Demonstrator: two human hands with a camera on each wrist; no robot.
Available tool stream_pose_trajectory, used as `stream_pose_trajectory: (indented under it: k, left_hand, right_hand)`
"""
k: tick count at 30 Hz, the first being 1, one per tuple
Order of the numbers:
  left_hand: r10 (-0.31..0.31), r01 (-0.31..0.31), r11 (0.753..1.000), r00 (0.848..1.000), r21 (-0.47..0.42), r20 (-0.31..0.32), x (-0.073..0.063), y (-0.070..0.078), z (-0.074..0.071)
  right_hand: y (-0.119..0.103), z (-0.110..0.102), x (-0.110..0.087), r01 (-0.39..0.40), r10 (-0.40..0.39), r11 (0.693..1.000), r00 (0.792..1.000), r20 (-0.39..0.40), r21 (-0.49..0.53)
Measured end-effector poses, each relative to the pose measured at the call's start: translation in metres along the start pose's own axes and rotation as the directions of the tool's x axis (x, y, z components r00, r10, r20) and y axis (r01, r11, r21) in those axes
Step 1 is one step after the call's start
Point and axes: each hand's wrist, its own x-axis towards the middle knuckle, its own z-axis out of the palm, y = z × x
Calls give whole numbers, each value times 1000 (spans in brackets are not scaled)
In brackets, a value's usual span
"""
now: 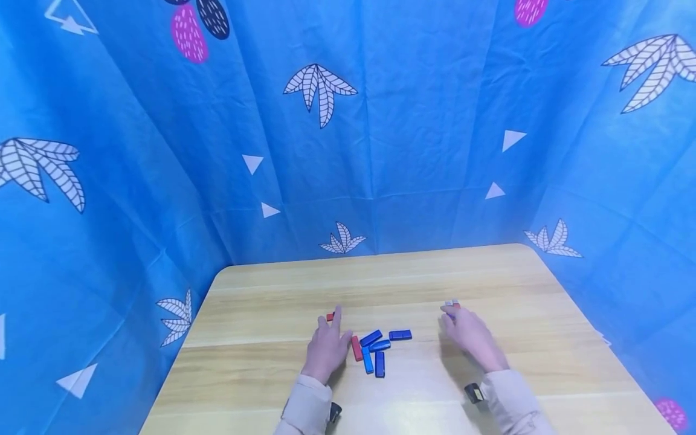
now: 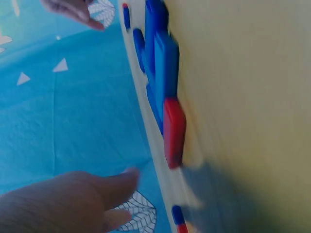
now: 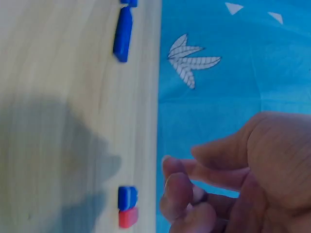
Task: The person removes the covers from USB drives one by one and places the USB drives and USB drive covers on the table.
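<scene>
In the head view, my left hand [image 1: 327,347] hovers over the table's left part with fingers extended, holding nothing. Its fingertips overlap a small red piece [image 1: 330,316], which shows a dark blue part in the left wrist view. Beside the thumb lies a red oblong stick [image 1: 356,348]. My right hand [image 1: 472,335], fingers loosely bent and grasping nothing, is over the right part. By its fingertips sit a small blue piece [image 3: 127,198] and a red piece [image 3: 128,217], side by side; pale ends show on them in the head view.
Between the hands lie several blue oblong sticks, among them a light blue one [image 1: 367,360], a dark blue one [image 1: 380,365] and one set apart [image 1: 400,335]. The wooden table [image 1: 261,290] ends at a blue patterned curtain [image 1: 424,151] behind and at the sides.
</scene>
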Motion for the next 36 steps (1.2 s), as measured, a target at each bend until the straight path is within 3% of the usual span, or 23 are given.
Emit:
stream_pose_trajectory:
  k: [3,7,16,21,36]
  left_hand:
    - [43,-44,999,996,-25,-73,-4,6,2]
    - [55,-62,996,993,-60,-105,-7,14,1]
    - [57,-63,996,995,-68,-85,-15,22,1]
    - [56,-60,997,996,-52,-72,-19,19,6]
    - [95,-100,992,993,-74,-70,-14,30,11]
  right_hand:
    - [-11,5,3,-4,4,1000,1000,-2,13]
    - [-23,17,11,23,-23,1000,999,26,0]
    - [-34,46,26,165,-161,986,981,108,-29]
    - [-30,57,28,196,-186,978,974,133,-69]
    - [-22,55,27,244,-235,969,959,160,-37]
